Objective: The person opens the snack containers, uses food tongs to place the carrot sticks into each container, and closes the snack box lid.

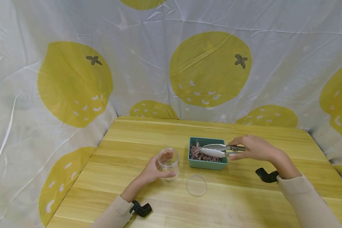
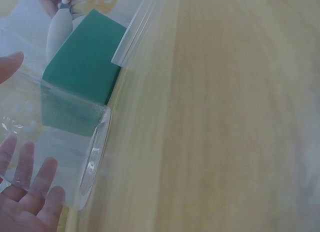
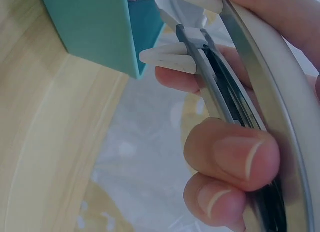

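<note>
A fruit-print cloth (image 1: 148, 63) hangs behind the wooden table (image 1: 148, 126), whose far edge lies well beyond the hands. The right hand (image 1: 253, 148) pinches tongs (image 1: 220, 154) at the right end of a green box (image 1: 206, 165), the nearer hand to it. Tongs and box both run left to right, the tips pointing left inside. The left hand (image 1: 152, 169) curls round a clear jar (image 1: 171, 168), left of the tips and slightly nearer; the box's left wall and a strip of wood lie between. I cannot tell whether the jar touches the table. A clear lid (image 1: 196, 186) lies just near of the box; brown shreds (image 1: 196, 152) meet the tips.
</note>
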Available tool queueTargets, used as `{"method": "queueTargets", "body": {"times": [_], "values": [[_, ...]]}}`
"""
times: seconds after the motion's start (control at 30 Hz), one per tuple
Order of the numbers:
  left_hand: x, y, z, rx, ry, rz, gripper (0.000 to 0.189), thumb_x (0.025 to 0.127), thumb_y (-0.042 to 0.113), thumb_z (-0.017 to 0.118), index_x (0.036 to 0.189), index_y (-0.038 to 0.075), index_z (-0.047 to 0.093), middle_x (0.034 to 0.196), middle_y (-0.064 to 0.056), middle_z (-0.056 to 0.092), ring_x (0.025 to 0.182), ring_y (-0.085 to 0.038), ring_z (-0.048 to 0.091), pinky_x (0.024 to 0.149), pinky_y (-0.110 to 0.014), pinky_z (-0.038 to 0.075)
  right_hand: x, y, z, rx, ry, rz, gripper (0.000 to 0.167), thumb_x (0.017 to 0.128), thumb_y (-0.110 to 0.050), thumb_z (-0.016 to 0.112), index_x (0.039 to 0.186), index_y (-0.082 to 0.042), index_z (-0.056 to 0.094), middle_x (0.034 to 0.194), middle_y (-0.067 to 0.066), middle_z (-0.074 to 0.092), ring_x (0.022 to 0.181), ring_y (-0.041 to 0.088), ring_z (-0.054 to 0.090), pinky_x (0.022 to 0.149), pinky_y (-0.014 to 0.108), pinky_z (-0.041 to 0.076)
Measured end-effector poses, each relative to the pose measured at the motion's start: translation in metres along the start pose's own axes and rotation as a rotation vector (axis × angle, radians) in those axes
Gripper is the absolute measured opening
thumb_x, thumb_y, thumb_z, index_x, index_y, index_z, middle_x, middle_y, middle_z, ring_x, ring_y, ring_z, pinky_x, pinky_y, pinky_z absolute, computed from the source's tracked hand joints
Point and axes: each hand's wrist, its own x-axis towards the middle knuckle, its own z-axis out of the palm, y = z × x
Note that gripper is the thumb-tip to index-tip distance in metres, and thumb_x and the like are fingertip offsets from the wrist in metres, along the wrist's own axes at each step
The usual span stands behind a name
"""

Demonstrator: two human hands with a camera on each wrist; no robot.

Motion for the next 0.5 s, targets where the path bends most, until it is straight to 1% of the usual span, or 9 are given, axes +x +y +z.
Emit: {"method": "queueTargets", "body": {"times": [0.13, 0.3, 0.33, 0.37, 0.43, 0.5], "values": [[-0.0008, 0.0005, 0.0002, -0.005, 0.0, -0.009, 0.077, 0.074, 0.005, 0.088, 0.141, 0.002, 0.049, 0.138, -0.017, 0.056, 0.131, -0.036, 0.049, 0.113, -0.053, 0.033, -0.0006, 0.0024, 0.0028, -0.012, 0.007, 0.002, 0.066, 0.087, -0.056, 0.07, 0.126, -0.003, 0.068, 0.123, 0.012, 0.068, 0.108, 0.03, 0.066, 0.086, 0.049, 0.055], [-0.001, 0.001, 0.0003, -0.01, -0.001, -0.01, 0.077, 0.075, 0.005, 0.087, 0.141, 0.002, 0.049, 0.139, -0.017, 0.055, 0.132, -0.035, 0.048, 0.114, -0.053, 0.033, -0.0032, 0.0012, 0.0, 0.023, 0.012, 0.007, 0.065, 0.087, -0.054, 0.07, 0.128, -0.003, 0.067, 0.125, 0.013, 0.067, 0.11, 0.03, 0.065, 0.087, 0.049, 0.055], [-0.001, 0.0009, 0.0002, -0.011, -0.001, -0.01, 0.077, 0.075, 0.005, 0.087, 0.141, 0.002, 0.049, 0.139, -0.017, 0.055, 0.132, -0.035, 0.048, 0.114, -0.053, 0.033, -0.0038, 0.0007, -0.001, 0.035, 0.009, 0.01, 0.065, 0.087, -0.054, 0.07, 0.128, -0.003, 0.066, 0.126, 0.014, 0.066, 0.1, 0.027, 0.068, 0.085, 0.047, 0.055], [-0.001, 0.0008, 0.0001, -0.008, -0.001, -0.009, 0.076, 0.075, 0.004, 0.087, 0.141, 0.003, 0.049, 0.139, -0.017, 0.055, 0.132, -0.035, 0.048, 0.114, -0.053, 0.033, -0.0045, 0.0002, -0.0021, 0.041, 0.008, 0.012, 0.065, 0.088, -0.053, 0.07, 0.129, -0.003, 0.066, 0.126, 0.013, 0.066, 0.098, 0.025, 0.068, 0.084, 0.046, 0.056], [-0.0008, 0.0002, 0.0001, -0.005, 0.0, -0.005, 0.076, 0.075, 0.004, 0.087, 0.141, 0.003, 0.05, 0.139, -0.017, 0.056, 0.132, -0.035, 0.048, 0.113, -0.053, 0.033, -0.0058, -0.0006, -0.004, 0.049, 0.003, 0.017, 0.065, 0.088, -0.053, 0.07, 0.13, -0.004, 0.065, 0.127, 0.014, 0.066, 0.084, 0.016, 0.068, 0.079, 0.041, 0.055], [-0.0005, -0.0006, 0.0001, -0.002, 0.002, 0.003, 0.074, 0.075, 0.004, 0.087, 0.14, 0.003, 0.05, 0.138, -0.018, 0.056, 0.131, -0.037, 0.049, 0.113, -0.055, 0.033, -0.0066, -0.0012, -0.0056, 0.048, 0.006, 0.016, 0.064, 0.088, -0.052, 0.07, 0.131, -0.004, 0.065, 0.127, 0.014, 0.065, 0.082, 0.013, 0.067, 0.078, 0.039, 0.054]]}}
